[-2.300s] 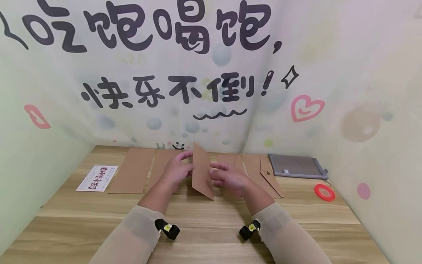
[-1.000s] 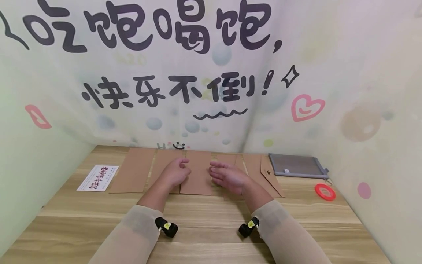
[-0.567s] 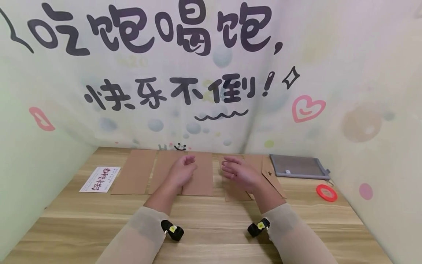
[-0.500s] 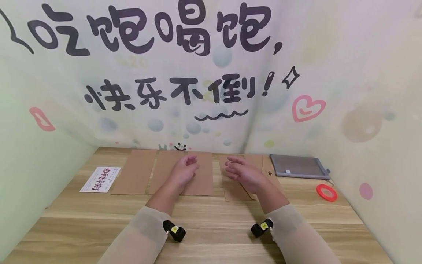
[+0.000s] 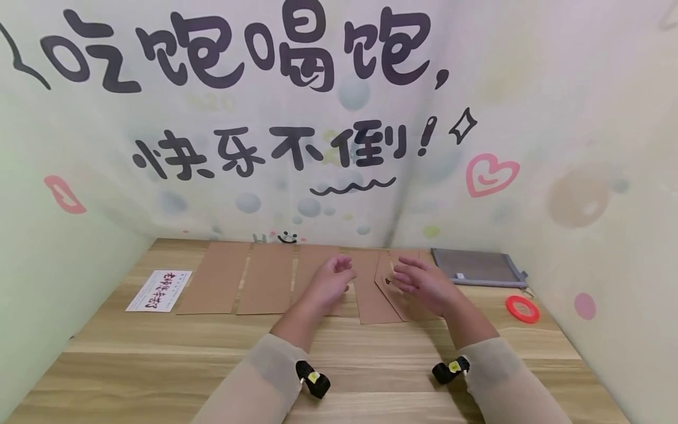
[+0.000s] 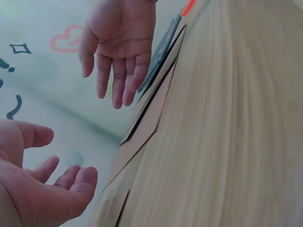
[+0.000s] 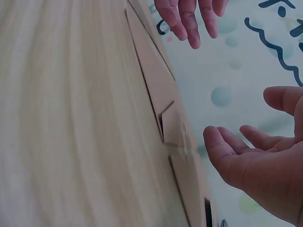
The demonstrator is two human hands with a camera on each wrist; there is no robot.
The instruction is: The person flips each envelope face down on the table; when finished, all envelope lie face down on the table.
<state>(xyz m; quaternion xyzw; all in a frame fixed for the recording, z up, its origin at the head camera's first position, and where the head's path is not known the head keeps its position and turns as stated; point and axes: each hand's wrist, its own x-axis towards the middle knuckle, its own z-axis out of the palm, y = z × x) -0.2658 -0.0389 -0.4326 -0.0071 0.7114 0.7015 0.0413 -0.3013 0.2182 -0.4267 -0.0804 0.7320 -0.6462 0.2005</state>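
A row of brown kraft paper envelopes lies flat along the back of the table in the head view. Of these, the first (image 5: 214, 277) and second (image 5: 266, 280) show plain faces. My left hand (image 5: 328, 282) hovers over the right side of the third envelope (image 5: 312, 265), fingers loosely bent and holding nothing. The fourth envelope (image 5: 373, 300), with a slanted flap and small dark mark, lies between my hands. Above the fifth envelope (image 5: 431, 309), which it mostly covers, is my right hand (image 5: 426, 285). Both wrist views show the palms facing each other, nothing held.
A white card (image 5: 159, 290) with red writing lies at the left. At the right are a grey mesh zip pouch (image 5: 479, 266) and a red tape roll (image 5: 522, 309). A printed cloth (image 5: 254, 194) hangs directly behind the wooden table (image 5: 159, 365).
Earlier both hands held one envelope up on edge; it then lay flat as third in the row. Both hands have since shifted right, empty, toward the fourth and fifth envelopes.
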